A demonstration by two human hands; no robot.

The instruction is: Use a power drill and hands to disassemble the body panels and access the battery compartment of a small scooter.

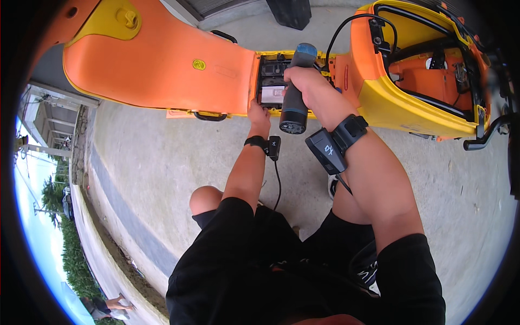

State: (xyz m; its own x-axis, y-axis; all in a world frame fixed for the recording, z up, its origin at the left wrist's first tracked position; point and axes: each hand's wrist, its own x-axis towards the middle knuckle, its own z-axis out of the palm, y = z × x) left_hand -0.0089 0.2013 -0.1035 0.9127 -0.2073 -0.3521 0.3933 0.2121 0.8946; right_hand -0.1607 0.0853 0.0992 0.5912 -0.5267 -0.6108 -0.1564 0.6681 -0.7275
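My right hand [306, 81] is closed around a dark, cylindrical cordless power tool [295, 105] with a blue end. The tool lies across an open compartment [272, 70] in an orange and yellow scooter and hides part of it. Inside are black parts and a silver-grey block [273, 94]. My left hand [259, 112] is at the compartment's near left edge, its fingers curled in and partly hidden. Whatever they pinch cannot be made out. Each wrist wears a strapped black device with a cable.
The scooter's long orange seat [162, 59] extends to the left. Its yellow front section [417, 108], with an open frame, rises to the right. A black bin-like object [290, 12] stands beyond. Pale concrete floor [146, 157] lies around my knees. Another person [108, 307] is far off at lower left.
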